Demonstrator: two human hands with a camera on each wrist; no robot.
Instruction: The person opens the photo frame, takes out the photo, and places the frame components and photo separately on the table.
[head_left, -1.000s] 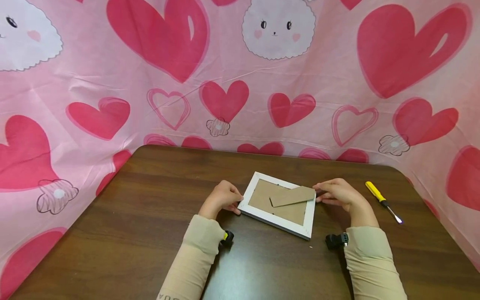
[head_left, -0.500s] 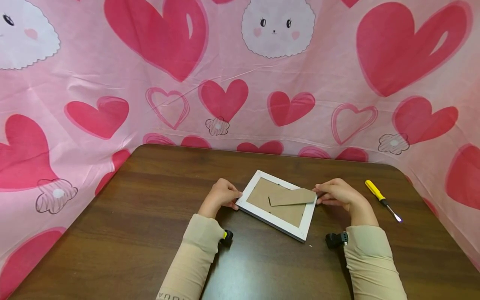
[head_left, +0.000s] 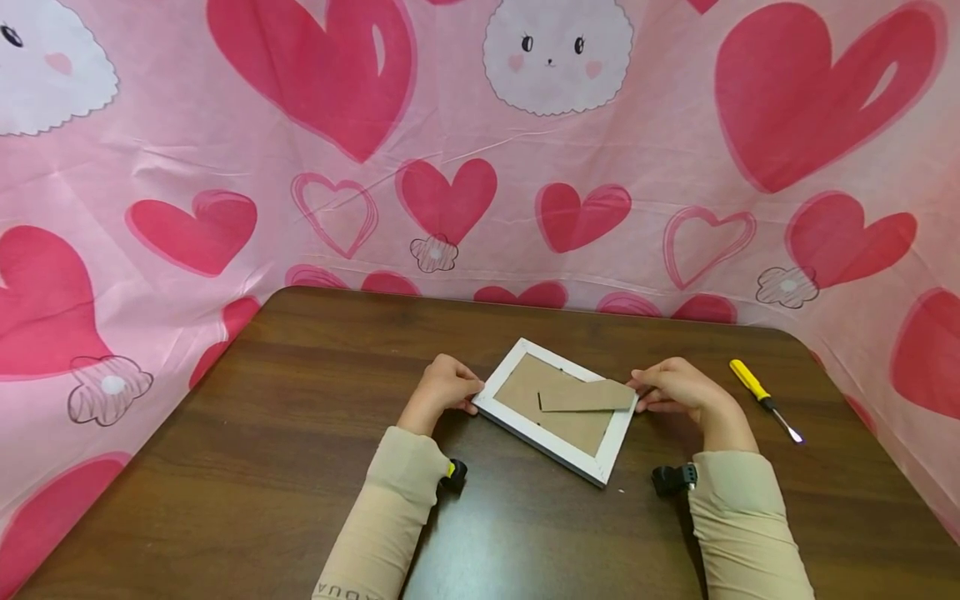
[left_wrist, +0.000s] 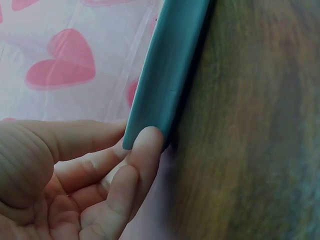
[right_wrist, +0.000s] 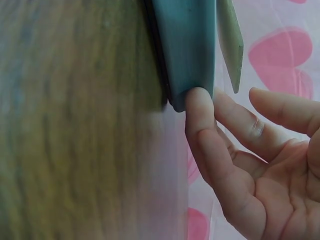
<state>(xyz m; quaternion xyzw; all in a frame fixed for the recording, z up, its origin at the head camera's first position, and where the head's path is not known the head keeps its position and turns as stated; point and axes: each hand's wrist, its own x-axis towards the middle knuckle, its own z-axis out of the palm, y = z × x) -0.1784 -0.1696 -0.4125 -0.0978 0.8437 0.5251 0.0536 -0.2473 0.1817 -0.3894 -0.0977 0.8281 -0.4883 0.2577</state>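
Observation:
A white picture frame (head_left: 546,448) lies face down between my hands, its brown backing board (head_left: 525,379) upward. A brown easel stand (head_left: 585,395) slants across the back and reaches over the right rim. My left hand (head_left: 444,388) pinches the left corner. In the left wrist view its thumb (left_wrist: 95,137) meets the upper edge while a fingertip (left_wrist: 149,137) presses the side. My right hand (head_left: 678,387) holds the opposite corner with bent fingers (right_wrist: 199,102) on the side and edge. Its thumb (right_wrist: 277,107) is apart from the frame, near the stand's tip.
To the right of my right hand lies a screwdriver (head_left: 757,390) with a yellow handle. The brown wooden table (head_left: 300,467) ends at a pink cloth wall (head_left: 465,92) printed with hearts. Each wrist carries a small black camera, such as the right one (head_left: 673,480).
The picture frame has turned clockwise a little: its far corner has moved right and its near corner left and closer. Both hands keep to their corners, shifting only slightly. The screwdriver stays put.

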